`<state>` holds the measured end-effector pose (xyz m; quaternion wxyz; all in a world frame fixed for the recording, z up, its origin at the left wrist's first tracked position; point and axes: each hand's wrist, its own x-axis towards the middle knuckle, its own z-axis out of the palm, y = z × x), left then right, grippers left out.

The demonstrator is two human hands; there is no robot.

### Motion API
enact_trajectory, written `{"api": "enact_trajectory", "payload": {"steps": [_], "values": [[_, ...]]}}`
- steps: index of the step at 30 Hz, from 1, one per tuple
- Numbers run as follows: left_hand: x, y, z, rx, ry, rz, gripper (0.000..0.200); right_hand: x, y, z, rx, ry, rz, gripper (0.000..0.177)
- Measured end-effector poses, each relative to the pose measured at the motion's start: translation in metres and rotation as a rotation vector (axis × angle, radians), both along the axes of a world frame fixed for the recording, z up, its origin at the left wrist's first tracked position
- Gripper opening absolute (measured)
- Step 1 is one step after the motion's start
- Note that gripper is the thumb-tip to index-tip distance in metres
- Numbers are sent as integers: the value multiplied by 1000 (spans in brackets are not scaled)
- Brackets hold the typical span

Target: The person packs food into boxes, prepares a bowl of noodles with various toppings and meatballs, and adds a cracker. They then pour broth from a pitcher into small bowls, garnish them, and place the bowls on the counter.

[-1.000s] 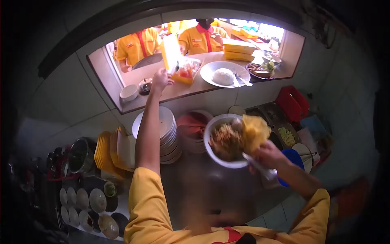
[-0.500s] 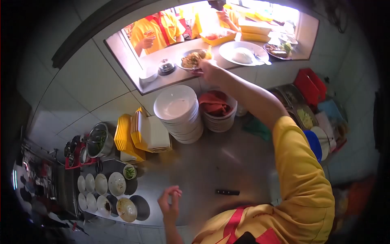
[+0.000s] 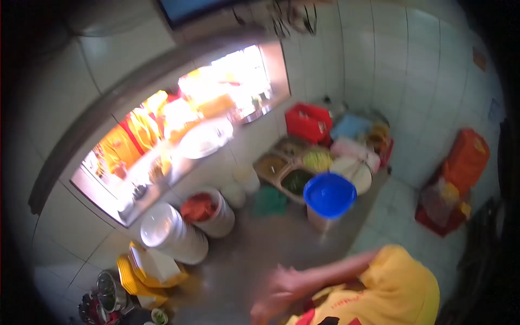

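Tub [image 3: 328, 201], blue-topped, partly hides food pans [image 3: 293, 166] beyond blurred hands [image 3: 278, 286].

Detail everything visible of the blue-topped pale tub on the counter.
The pale, plastic-looking tub with a blue rounded-square top stands upright on the grey metal counter, near its right edge. The top is wider than the body, with a raised rim and sunken middle; lid or nested tray, I can't tell. Contents are hidden. Nothing grips it; whether it touches things behind is unclear.
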<state>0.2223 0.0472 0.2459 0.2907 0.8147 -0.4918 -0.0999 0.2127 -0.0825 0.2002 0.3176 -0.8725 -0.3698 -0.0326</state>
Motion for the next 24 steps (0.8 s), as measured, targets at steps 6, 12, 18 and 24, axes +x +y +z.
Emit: {"api": "enact_trajectory", "payload": {"steps": [6,12,18,24], "values": [[13,-69,8,-295,-74,-351,30,-81,-128,49,100,516,-275,52],[9,-106,25,-652,827,299,27,-18,-259,217,-110,101,-242,36],[-4,-124,-9,-705,-146,578,31,101,-311,372,-295,-461,-696,49],[-47,-115,-16,-679,-70,899,35,139,-274,478,187,-795,-583,74]]}}
